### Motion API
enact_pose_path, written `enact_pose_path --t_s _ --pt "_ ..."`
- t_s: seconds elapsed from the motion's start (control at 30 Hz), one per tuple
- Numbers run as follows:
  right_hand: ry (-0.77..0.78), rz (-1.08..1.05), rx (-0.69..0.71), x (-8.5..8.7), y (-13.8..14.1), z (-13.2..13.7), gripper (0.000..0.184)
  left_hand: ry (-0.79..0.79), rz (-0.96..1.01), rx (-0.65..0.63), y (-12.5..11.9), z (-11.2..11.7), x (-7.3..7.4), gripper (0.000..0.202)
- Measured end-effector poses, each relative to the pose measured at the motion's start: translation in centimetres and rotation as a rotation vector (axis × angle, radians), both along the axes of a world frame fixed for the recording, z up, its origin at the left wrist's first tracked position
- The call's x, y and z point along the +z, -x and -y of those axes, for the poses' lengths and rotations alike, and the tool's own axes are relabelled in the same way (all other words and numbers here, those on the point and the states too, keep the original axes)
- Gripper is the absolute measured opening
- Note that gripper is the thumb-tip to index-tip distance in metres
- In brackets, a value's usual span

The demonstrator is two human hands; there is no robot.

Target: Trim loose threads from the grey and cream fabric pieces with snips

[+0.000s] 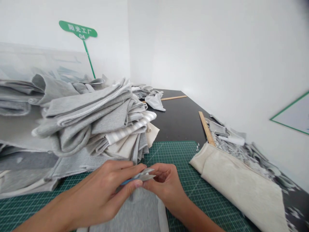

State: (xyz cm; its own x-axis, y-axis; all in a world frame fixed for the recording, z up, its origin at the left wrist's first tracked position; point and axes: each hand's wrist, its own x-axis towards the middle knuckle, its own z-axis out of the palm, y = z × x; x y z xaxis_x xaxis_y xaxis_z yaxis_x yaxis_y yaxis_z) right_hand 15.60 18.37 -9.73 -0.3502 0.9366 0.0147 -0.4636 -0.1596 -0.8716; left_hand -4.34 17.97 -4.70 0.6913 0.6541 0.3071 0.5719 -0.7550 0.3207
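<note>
My left hand (106,190) is closed around a pair of thread snips (145,176) with a blue handle. Their two metal blades stick out to the right, slightly apart, towards my right hand (165,183). With thumb and fingers pinched, my right hand grips the upper edge of a grey fabric piece (140,212), just below the blades. This piece has a pale strip along its right side and lies in front of me over the green cutting mat (173,151). My fingers partly hide the snips' handle and the gripped edge.
A tall stack of folded grey fabric (96,119) rises at the left. On the right lies a folded cream cloth (241,180), beside a wooden ruler (206,129) and a heap of scraps (253,158). Another ruler (173,98) and more fabric (154,98) are farther back on the black table (176,119).
</note>
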Motion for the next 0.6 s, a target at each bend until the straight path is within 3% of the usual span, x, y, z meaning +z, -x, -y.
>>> enact_pose_path --t_s 0.23,0.4,0.53,0.6 --pt "0.048 0.038 -0.014 -0.2 0.1 0.1 0.021 0.025 -0.014 0.120 1.6 -0.7 0.0 0.040" --pt "0.052 0.069 0.013 -0.3 -0.2 0.1 0.023 0.082 -0.009 0.238 2.5 -1.0 1.3 0.038" --pt "0.053 0.039 0.030 0.0 -0.5 -0.2 0.022 0.153 -0.037 0.243 2.1 -1.0 1.9 0.047" --pt "0.123 -0.018 0.017 0.2 -0.5 -0.4 0.031 0.177 -0.050 0.217 1.9 -1.0 1.7 0.057"
